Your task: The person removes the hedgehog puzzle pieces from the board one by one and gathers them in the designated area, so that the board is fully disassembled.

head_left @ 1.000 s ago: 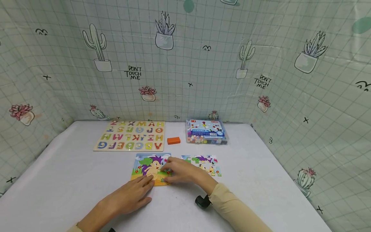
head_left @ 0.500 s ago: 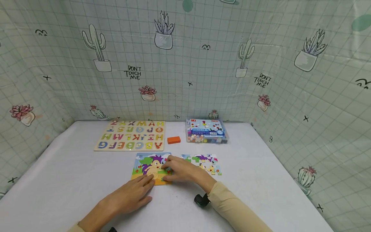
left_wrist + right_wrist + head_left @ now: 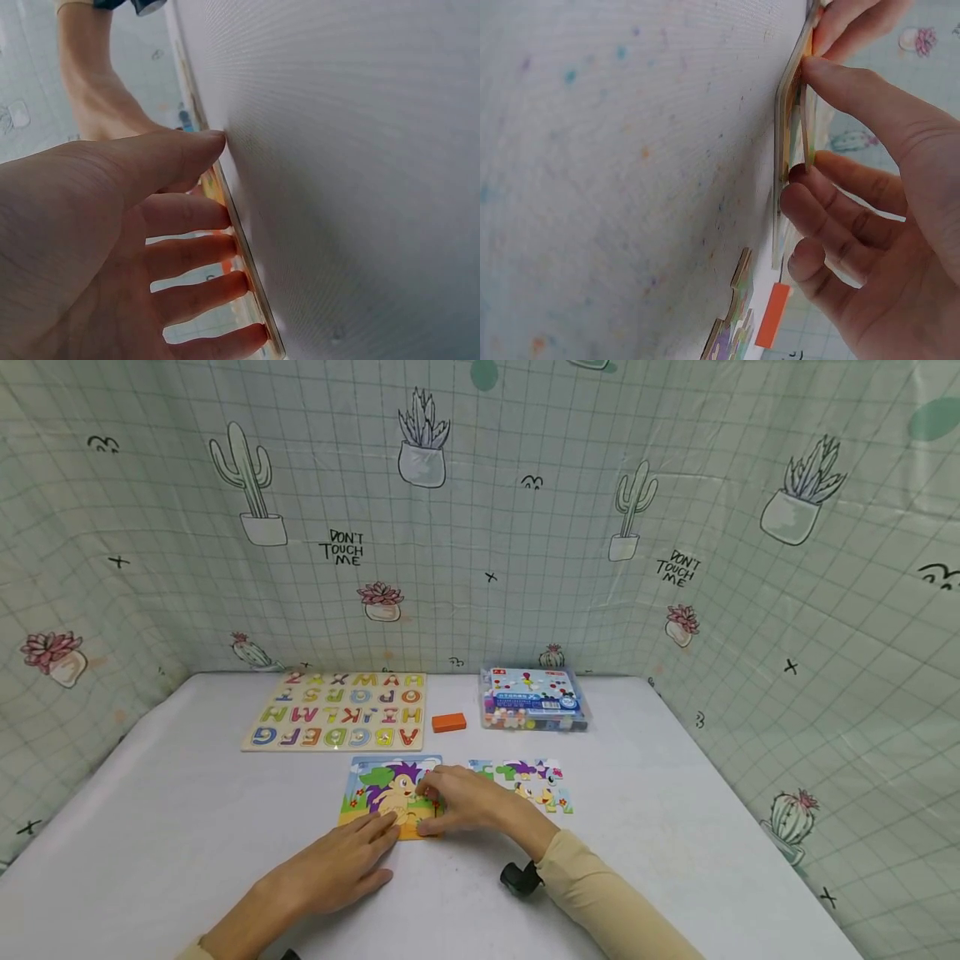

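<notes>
A hedgehog jigsaw puzzle (image 3: 358, 800) in a shallow tray lies on the white table, mostly filled with picture. My left hand (image 3: 341, 864) rests its fingertips on the puzzle's near edge, fingers straight; in the left wrist view these fingers (image 3: 199, 259) touch the board along its edge. Over the puzzle's right side, my right hand (image 3: 468, 802) pinches a puzzle piece (image 3: 808, 131) between thumb and fingers. In the right wrist view that piece is tilted, its lower end standing off the tray (image 3: 781, 127). Loose puzzle pieces (image 3: 555, 797) lie to the right, partly hidden behind my right hand.
Behind the puzzle are an alphabet board (image 3: 337, 714), an orange block (image 3: 449, 722) and a clear plastic box (image 3: 534, 700) with a blue label. A patterned cloth (image 3: 465, 527) walls off the table's back and sides.
My right thumb has shifted slightly left over the puzzle's lower right part, the hand staying at the same spot. My left hand has not moved.
</notes>
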The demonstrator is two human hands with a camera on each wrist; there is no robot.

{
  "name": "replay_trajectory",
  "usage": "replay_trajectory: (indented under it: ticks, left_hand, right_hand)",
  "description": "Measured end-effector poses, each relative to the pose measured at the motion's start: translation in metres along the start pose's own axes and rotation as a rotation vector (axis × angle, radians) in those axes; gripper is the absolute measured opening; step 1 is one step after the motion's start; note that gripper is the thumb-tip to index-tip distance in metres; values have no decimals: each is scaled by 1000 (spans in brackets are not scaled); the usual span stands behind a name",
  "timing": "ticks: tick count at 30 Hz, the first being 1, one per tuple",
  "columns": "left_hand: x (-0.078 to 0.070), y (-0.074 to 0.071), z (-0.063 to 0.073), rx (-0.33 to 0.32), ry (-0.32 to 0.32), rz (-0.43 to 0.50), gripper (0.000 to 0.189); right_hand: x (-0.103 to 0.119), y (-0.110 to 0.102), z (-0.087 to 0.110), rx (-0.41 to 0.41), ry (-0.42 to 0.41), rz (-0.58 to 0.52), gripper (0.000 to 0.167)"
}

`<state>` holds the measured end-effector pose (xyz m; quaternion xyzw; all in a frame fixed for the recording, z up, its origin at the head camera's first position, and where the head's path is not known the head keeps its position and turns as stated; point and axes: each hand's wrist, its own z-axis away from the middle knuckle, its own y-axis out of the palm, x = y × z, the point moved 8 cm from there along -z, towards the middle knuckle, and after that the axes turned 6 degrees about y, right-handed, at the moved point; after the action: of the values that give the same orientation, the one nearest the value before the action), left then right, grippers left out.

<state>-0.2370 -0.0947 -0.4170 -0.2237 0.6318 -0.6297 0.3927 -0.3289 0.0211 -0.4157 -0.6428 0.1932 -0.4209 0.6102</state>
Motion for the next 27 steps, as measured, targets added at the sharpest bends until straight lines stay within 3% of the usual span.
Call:
replay_trajectory:
  ticks: [18,27]
  left_hand:
    - [2,2,1,9,-14,5,61]
    - [0,1,1,-10,-2,-21,60]
  right_hand:
    - [0,-6,1,-18,-29,-11,48]
    - [-33,-25,30,-47,15,-66,46]
